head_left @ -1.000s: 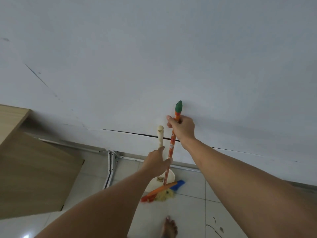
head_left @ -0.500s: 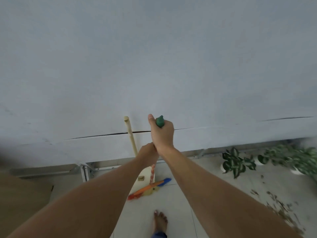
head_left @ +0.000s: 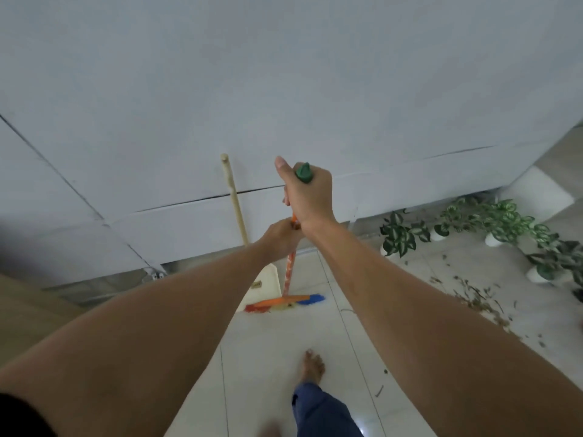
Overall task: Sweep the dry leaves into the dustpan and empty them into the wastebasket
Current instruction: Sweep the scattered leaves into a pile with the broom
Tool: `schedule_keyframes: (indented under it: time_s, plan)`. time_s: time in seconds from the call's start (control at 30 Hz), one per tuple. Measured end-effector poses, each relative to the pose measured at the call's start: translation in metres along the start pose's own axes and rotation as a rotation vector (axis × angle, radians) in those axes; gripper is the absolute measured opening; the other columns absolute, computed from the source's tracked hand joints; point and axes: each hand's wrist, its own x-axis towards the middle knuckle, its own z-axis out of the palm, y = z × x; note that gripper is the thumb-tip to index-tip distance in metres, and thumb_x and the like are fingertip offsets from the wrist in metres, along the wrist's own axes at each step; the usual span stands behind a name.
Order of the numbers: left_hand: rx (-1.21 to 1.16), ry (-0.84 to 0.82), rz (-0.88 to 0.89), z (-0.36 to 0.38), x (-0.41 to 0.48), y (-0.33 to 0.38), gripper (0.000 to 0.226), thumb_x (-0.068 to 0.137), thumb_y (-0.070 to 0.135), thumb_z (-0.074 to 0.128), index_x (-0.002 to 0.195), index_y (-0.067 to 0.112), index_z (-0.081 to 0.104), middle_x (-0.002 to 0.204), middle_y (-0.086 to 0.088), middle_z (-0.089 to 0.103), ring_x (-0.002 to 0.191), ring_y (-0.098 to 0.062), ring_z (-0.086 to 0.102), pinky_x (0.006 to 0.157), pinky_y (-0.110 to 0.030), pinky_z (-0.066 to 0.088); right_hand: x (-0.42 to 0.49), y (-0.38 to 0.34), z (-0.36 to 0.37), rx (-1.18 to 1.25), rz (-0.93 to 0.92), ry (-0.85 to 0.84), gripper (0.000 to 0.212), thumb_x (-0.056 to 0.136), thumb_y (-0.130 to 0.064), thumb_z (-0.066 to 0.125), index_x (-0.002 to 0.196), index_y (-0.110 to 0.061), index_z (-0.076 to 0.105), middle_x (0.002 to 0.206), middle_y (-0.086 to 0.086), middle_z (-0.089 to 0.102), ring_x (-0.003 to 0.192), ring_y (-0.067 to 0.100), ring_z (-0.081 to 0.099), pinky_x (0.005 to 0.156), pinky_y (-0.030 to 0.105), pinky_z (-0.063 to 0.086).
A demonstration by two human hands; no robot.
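Opening step, seemingly: taking up the orange patterned broom with green cap and multicoloured bristles (head_left: 288,274), not yet sweeping. Gripped at the top by the right hand (head_left: 307,197), fingers wrapped tight, thumb raised; clasped just below by the left hand (head_left: 280,238), fingers curled round the shaft. Next, probably: carrying it right to the scattered dry brown leaves (head_left: 479,302), and fetching the cream long-handled dustpan (head_left: 268,279) beside the broom head. No wastebasket in view.

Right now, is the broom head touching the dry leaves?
No, the broom head sits by the dustpan; the dry leaves lie apart to the right, near the potted plants.
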Motion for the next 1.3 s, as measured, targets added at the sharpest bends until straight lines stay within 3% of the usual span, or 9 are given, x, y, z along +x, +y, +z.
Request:
schedule_keyframes:
  time_s: [0.1,0.23,0.33,0.43,0.67,0.83,0.97,1.07,1.3]
  plan:
    - [-0.020,-0.065,0.031,0.023,-0.028,0.006,0.033,0.104,0.018,0.038,0.078,0.038,0.044,0.082,0.014,0.050,0.078,-0.005,0.055,0.085,-0.027,0.052,-0.024,-0.007,-0.028,0.026,0.013,0.081,0.062,0.085,-0.041,0.070,0.059,0.008,0.041,0.054,0.013,0.038,0.053,0.023,0.038,0.058,0.031,0.041]
    - [-0.103,-0.143,0.047,0.067,-0.041,0.009,0.030,0.089,-0.001,0.046,0.066,0.017,0.053,0.071,-0.001,0.050,0.071,-0.016,0.047,0.077,-0.034,0.041,-0.053,-0.007,-0.075,0.092,0.077,0.154,0.060,0.084,-0.039,0.071,0.059,0.002,0.035,0.057,0.011,0.032,0.055,0.023,0.033,0.058,0.032,0.038]
    - [0.073,-0.148,0.026,0.109,-0.045,0.013,0.013,0.071,0.017,0.054,0.059,0.020,0.052,0.067,-0.001,0.050,0.072,-0.020,0.046,0.070,-0.034,0.038,-0.071,0.001,-0.119,0.156,0.106,0.139,0.059,0.087,-0.037,0.070,0.059,0.001,0.034,0.057,0.012,0.032,0.054,0.023,0.031,0.058,0.034,0.036]
    - [0.223,-0.135,0.032,0.159,-0.053,0.025,0.029,0.090,0.015,0.048,0.061,0.020,0.051,0.065,0.004,0.052,0.066,-0.014,0.049,0.061,-0.027,0.038,-0.086,0.013,-0.175,0.175,0.128,0.090,0.063,0.090,-0.033,0.068,0.058,0.010,0.034,0.053,0.014,0.034,0.052,0.026,0.032,0.055,0.033,0.036]
    - [0.473,-0.250,0.044,0.286,-0.063,0.038,0.054,0.094,0.049,0.047,0.091,-0.001,0.069,0.087,-0.016,0.072,0.085,-0.028,0.068,0.086,-0.044,0.054,-0.127,0.056,-0.319,0.257,0.132,-0.086,0.060,0.096,-0.024,0.062,0.049,0.005,0.038,0.046,0.025,0.029,0.045,0.048,0.029,0.052,0.039,0.032]
    - [0.668,-0.381,0.059,0.367,-0.074,0.039,0.061,0.096,0.056,0.045,0.092,-0.001,0.069,0.090,-0.015,0.073,0.085,-0.026,0.069,0.086,-0.038,0.052,-0.164,0.088,-0.396,0.317,0.191,-0.001,0.061,0.095,-0.037,0.055,0.048,-0.004,0.036,0.046,0.009,0.030,0.048,0.029,0.029,0.064,0.034,0.037]
    - [0.701,-0.370,0.071,0.406,-0.089,0.021,0.060,0.087,0.065,0.053,0.069,0.008,0.059,0.063,-0.004,0.060,0.060,-0.016,0.056,0.069,-0.033,0.048,-0.200,0.108,-0.427,0.392,0.246,0.101,0.065,0.094,-0.043,0.051,0.048,-0.002,0.033,0.044,0.007,0.031,0.048,0.021,0.033,0.074,0.029,0.044]
    - [0.663,-0.316,0.087,0.427,-0.109,0.002,0.050,0.087,0.063,0.055,0.060,0.021,0.046,0.057,0.005,0.050,0.059,-0.014,0.050,0.066,-0.033,0.045,-0.228,0.119,-0.436,0.417,0.284,0.191,0.057,0.097,-0.030,0.051,0.047,-0.007,0.037,0.047,0.008,0.033,0.049,0.019,0.037,0.083,0.035,0.047]
    - [0.662,-0.190,0.032,0.452,-0.154,-0.046,0.044,0.094,0.052,0.049,0.062,0.023,0.041,0.066,0.001,0.052,0.073,-0.026,0.060,0.072,-0.039,0.051,-0.293,0.123,-0.424,0.355,0.336,0.190,0.047,0.098,0.003,0.043,0.052,-0.007,0.040,0.048,0.006,0.032,0.051,0.013,0.038,0.064,0.014,0.048]
